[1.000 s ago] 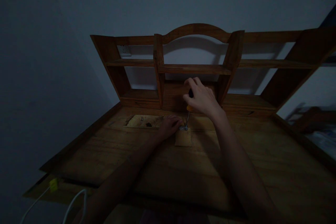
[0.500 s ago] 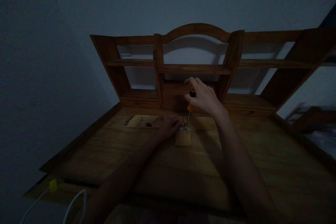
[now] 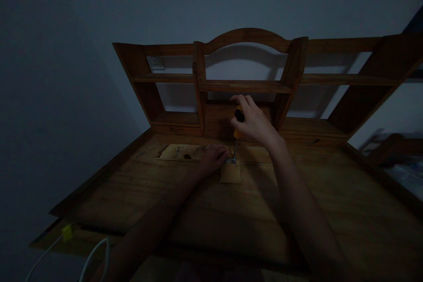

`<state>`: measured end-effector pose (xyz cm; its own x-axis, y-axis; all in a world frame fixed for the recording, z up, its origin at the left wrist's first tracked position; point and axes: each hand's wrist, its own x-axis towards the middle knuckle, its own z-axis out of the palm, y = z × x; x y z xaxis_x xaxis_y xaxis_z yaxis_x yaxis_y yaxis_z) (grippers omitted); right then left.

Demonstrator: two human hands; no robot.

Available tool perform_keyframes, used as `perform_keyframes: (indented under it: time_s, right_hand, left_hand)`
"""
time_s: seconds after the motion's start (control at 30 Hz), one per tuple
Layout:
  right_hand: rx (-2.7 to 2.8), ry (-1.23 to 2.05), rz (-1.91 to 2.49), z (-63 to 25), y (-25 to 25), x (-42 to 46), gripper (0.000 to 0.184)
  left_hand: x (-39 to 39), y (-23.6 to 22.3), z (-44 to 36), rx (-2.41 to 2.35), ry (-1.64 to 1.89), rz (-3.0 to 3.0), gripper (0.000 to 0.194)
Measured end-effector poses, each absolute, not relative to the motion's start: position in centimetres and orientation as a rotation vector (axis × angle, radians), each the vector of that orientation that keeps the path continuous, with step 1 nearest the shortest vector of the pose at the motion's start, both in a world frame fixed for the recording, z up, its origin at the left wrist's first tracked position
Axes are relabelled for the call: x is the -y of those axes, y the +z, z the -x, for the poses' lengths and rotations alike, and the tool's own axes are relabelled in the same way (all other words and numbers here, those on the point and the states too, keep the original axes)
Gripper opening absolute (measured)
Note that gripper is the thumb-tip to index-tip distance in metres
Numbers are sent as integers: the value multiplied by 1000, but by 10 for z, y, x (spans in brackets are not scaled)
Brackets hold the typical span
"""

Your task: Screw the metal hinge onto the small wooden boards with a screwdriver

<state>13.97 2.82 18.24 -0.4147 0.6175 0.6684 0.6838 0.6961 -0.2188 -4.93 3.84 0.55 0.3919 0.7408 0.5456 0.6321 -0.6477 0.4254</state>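
Observation:
My right hand [image 3: 253, 121] is closed around a screwdriver [image 3: 237, 134] with an orange and black handle, held almost upright. Its metal tip rests on a small metal fitting [image 3: 231, 161] at the top edge of a small light wooden block [image 3: 230, 172] lying on the wooden desk [image 3: 297, 211]. My left hand [image 3: 213, 158] lies on the desk just left of the fitting, its curled fingers pinching or steadying it. The scene is very dark, so small details are hard to make out.
A wooden hutch with shelves [image 3: 246, 86] stands at the back of the desk against the wall. A shallow pale recess [image 3: 181, 152] is cut in the desk left of my hands. White cables [image 3: 95, 251] and a yellow plug [image 3: 67, 231] lie at the lower left.
My right hand has risen slightly and turned on the screwdriver handle, bringing the tool more upright. My left hand has stayed at the fitting.

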Motion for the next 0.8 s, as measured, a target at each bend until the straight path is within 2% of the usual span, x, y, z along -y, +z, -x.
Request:
perform_keyframes:
  time_s: [0.33, 0.8]
  right_hand:
    - [2206, -66, 1048, -143, 178, -34, 37]
    - [2156, -55, 967, -139, 183, -30, 33]
  left_hand:
    - [-38, 7, 47, -1240, 1100, -2502, 24]
    - [-34, 5, 32, -1090, 1065, -2302, 24]
